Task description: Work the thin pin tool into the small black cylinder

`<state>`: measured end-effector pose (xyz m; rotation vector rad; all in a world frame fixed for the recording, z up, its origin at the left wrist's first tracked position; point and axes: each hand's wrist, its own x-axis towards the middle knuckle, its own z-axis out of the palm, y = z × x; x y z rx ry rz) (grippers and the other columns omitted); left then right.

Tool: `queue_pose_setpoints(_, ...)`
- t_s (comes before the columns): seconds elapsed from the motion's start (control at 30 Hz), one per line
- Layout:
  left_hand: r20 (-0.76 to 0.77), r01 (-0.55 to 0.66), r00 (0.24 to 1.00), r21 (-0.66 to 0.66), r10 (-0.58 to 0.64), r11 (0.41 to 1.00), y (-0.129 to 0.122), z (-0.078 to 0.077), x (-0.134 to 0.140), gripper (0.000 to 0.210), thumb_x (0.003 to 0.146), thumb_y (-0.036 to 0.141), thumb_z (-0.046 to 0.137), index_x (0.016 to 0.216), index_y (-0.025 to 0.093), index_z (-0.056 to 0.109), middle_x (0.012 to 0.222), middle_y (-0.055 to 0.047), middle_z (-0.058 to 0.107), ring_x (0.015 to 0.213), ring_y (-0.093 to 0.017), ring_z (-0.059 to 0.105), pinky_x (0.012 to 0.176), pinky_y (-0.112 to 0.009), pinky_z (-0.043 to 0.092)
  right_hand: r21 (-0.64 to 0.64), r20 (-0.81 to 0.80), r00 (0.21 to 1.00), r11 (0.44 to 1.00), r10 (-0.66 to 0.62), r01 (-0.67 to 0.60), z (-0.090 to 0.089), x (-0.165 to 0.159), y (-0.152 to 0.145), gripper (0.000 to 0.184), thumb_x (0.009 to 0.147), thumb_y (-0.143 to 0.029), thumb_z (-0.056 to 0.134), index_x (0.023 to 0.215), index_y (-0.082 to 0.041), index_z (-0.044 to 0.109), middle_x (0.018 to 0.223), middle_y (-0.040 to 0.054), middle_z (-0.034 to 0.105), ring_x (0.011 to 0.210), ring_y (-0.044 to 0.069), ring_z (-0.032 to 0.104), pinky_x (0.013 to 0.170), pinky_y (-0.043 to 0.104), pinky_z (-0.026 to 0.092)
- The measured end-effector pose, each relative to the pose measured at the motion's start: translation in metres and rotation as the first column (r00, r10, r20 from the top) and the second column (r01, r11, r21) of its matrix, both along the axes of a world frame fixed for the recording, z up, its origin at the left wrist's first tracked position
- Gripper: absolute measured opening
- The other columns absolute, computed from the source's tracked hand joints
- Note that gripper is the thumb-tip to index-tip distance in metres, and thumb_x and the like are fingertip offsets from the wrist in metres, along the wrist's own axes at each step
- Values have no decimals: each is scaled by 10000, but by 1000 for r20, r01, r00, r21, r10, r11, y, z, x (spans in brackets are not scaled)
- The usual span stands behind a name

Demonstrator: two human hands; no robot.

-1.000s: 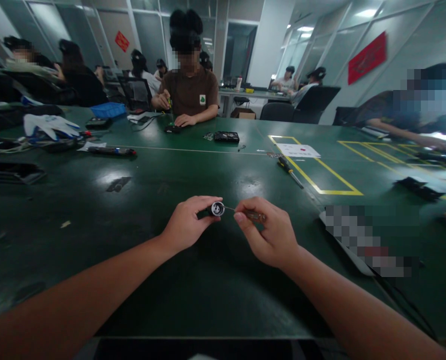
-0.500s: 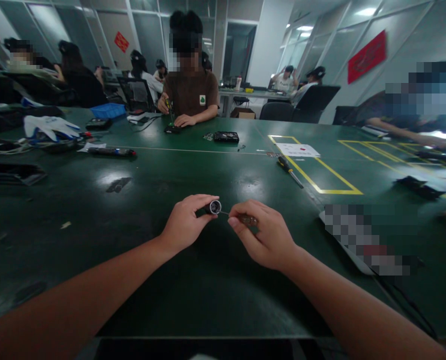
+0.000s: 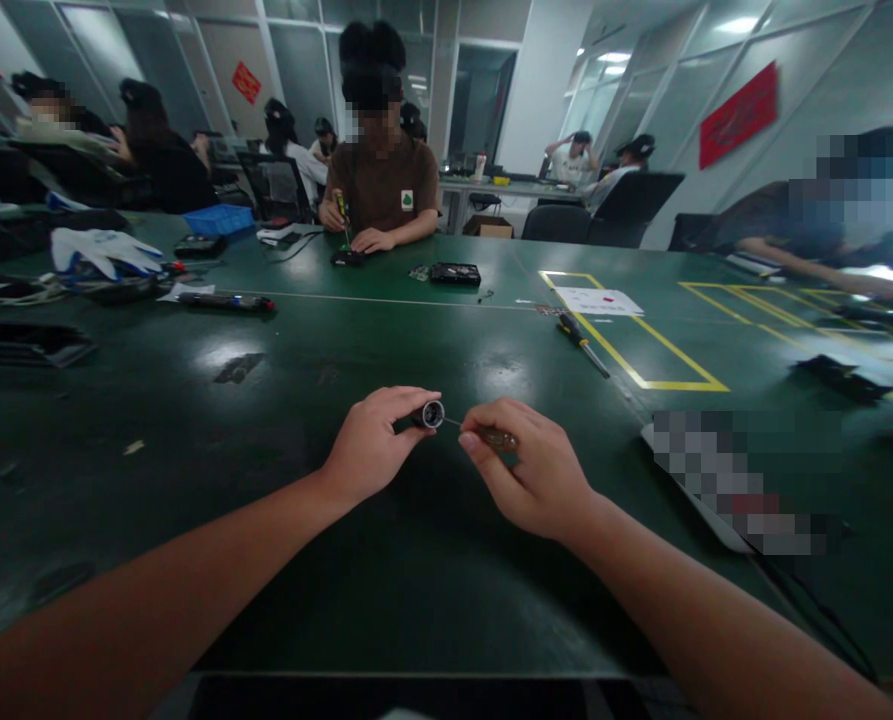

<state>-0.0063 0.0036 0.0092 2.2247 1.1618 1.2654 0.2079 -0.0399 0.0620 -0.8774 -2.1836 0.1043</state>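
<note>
My left hand [image 3: 375,443] grips a small black cylindrical part [image 3: 429,414] with a round silver end facing the camera, held just above the dark green table [image 3: 416,560]. My right hand [image 3: 532,470] pinches a thin screwdriver [image 3: 491,436] with a brownish handle. Its fine shaft points left and its tip touches the silver end of the part. Both hands hover near the table's middle, a little apart from each other.
A yellow-and-black screwdriver [image 3: 581,343] lies beside a yellow-taped rectangle [image 3: 633,340] holding a white sheet [image 3: 597,300]. A blurred flat object [image 3: 738,480] lies at right. A person in a brown shirt [image 3: 382,190] works across the table near a black device [image 3: 453,273]. White gloves [image 3: 101,250] lie far left.
Both hands have shifted slightly up and left with the part and screwdriver; the grip on each is unchanged. The person opposite has raised a screwdriver upright.
</note>
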Motion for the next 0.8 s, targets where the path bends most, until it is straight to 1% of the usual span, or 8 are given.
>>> queue_pose_setpoints(0.17, -29, 7, 1000, 8, -7, 1000, -1, 0, 0, 374, 847, 121, 760, 1201, 241, 747, 1192, -58, 761, 1115, -246, 701, 1009, -444, 548, 2, 38, 997, 998, 62, -62, 0, -2, 0, 53, 968, -178, 559, 979, -194, 609, 803, 29, 669, 714, 166, 595, 671, 302, 458)
queue_pose_setpoints(0.33, -76, -2, 997, 19, 3, 1000, -1, -1, 0, 390, 860, 119, 744, 1226, 253, 735, 1203, -49, 753, 1125, -240, 682, 1013, -449, 542, -152, -113, 991, 987, -68, 51, -3, 2, 3, 60, 991, -225, 578, 950, -213, 620, 819, 13, 688, 717, 151, 638, 673, 285, 484)
queue_pose_setpoints(0.4, -70, -7, 998, 11, 8, 1000, -1, -2, 0, 383, 864, 120, 736, 1222, 256, 736, 1205, -51, 754, 1129, -241, 686, 1020, -453, 542, -129, -106, 993, 991, -48, 35, -4, 2, 3, 57, 984, -227, 586, 951, -211, 630, 805, 14, 682, 719, 154, 638, 684, 292, 489)
queue_pose_setpoints(0.47, -53, -5, 999, 4, 5, 1000, 0, -2, 0, 362, 871, 128, 731, 1211, 251, 739, 1209, -57, 755, 1139, -243, 690, 1030, -457, 542, -76, -54, 998, 997, 23, -27, -3, 2, 3, 52, 974, -216, 589, 960, -205, 637, 795, 16, 677, 720, 158, 629, 691, 299, 488)
queue_pose_setpoints(0.53, -32, 4, 999, 2, -4, 1000, 1, -2, -1, 343, 874, 136, 731, 1201, 239, 741, 1215, -61, 755, 1148, -243, 693, 1044, -459, 539, -69, -39, 998, 997, 42, -45, -3, 0, 1, 54, 972, -207, 587, 968, -203, 640, 802, 18, 682, 717, 155, 627, 687, 297, 487)
queue_pose_setpoints(0.67, 6, 7, 1000, -29, -7, 1000, 2, -1, -1, 339, 873, 144, 734, 1198, 239, 739, 1223, -55, 754, 1150, -241, 700, 1066, -461, 537, -141, -108, 993, 990, -46, 31, -3, 1, 1, 56, 983, -234, 591, 964, -216, 640, 825, 21, 698, 721, 156, 643, 661, 289, 491)
queue_pose_setpoints(0.73, 21, 3, 1000, -46, -2, 999, 2, 0, -1, 345, 868, 139, 736, 1198, 239, 737, 1220, -55, 755, 1143, -241, 704, 1066, -461, 539, -142, -136, 989, 989, -63, 43, -4, 1, 0, 57, 980, -247, 595, 951, -219, 636, 827, 24, 699, 725, 163, 647, 648, 292, 490)
queue_pose_setpoints(0.8, 31, -2, 1000, -49, 3, 999, 2, 0, 0, 351, 860, 135, 746, 1196, 236, 736, 1215, -55, 756, 1139, -239, 705, 1067, -457, 538, -110, -163, 984, 993, -66, 49, -4, 2, -1, 59, 976, -246, 593, 939, -220, 631, 818, 26, 691, 717, 165, 641, 636, 294, 484)
